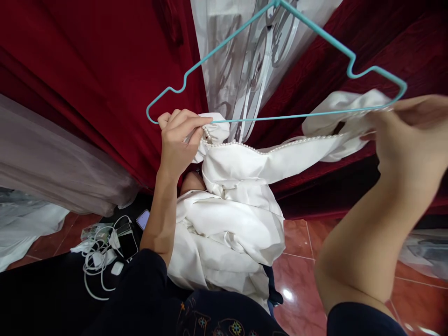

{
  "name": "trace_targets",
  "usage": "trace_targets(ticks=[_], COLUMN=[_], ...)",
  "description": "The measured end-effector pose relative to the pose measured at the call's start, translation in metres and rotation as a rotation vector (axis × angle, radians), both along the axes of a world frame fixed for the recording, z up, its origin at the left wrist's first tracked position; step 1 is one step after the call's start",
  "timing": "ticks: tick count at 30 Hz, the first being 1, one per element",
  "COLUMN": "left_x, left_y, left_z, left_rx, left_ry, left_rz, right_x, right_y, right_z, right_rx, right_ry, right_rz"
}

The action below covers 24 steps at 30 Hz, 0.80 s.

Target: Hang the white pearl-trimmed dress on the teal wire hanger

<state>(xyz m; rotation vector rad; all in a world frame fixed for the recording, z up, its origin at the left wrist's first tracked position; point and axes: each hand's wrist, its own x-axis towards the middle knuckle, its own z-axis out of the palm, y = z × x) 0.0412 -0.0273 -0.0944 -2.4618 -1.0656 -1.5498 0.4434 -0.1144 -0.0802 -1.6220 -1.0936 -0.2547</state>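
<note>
White satin gown bunched toward 6 o'clock, teal hanger at 12.
Left hand, 10 o'clock, pinches hanger's lower corner; right hand, 3 o'clock, closed on gown's puff sleeve end by the other corner, blur hides exact hold. Best keep bar level, sleeve untwisted, grip light near pearl trim so beads don't snag.

Looks smooth and plastic-like on the hanger at twelve o'clock, softly lustrous on the white garment's cloth at six, glossy on floor tiles at five.
</note>
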Motion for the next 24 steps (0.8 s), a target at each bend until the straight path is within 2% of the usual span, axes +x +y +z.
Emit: trace_targets(ticks=[3,4,6,8,10,14,18,21,24], left_x=[0.004,0.005,0.008,0.009,0.01,0.01,0.008,0.002,-0.005], left_y=[0.003,0.003,0.003,0.001,-0.001,0.0,0.003,-0.003,-0.012], left_z=[-0.003,-0.003,-0.004,-0.003,-0.002,-0.002,-0.007,-0.018,-0.036], left_rx=[-0.027,-0.036,-0.049,-0.052,-0.036,0.015,0.117,0.207,0.157], left_ry=[0.024,0.021,0.008,-0.008,-0.026,-0.05,-0.126,-0.267,-0.387], left_rz=[0.01,0.006,-0.003,-0.011,-0.022,-0.042,-0.085,-0.11,-0.031], right_x=[-0.032,-0.045,-0.071,-0.094,-0.11,-0.125,-0.131,-0.138,-0.143], right_y=[-0.03,-0.036,-0.039,-0.03,-0.016,0.012,0.021,0.022,0.024], right_z=[0.008,0.012,0.02,0.023,0.022,0.002,-0.019,-0.026,-0.027], right_rx=[-0.406,-0.443,-0.334,-0.114,0.034,0.13,0.333,0.394,0.377], right_ry=[-0.069,-0.114,-0.214,-0.279,-0.286,-0.114,0.102,0.141,0.145], right_rz=[0.283,0.38,0.512,0.565,0.586,0.567,0.548,0.56,0.584])
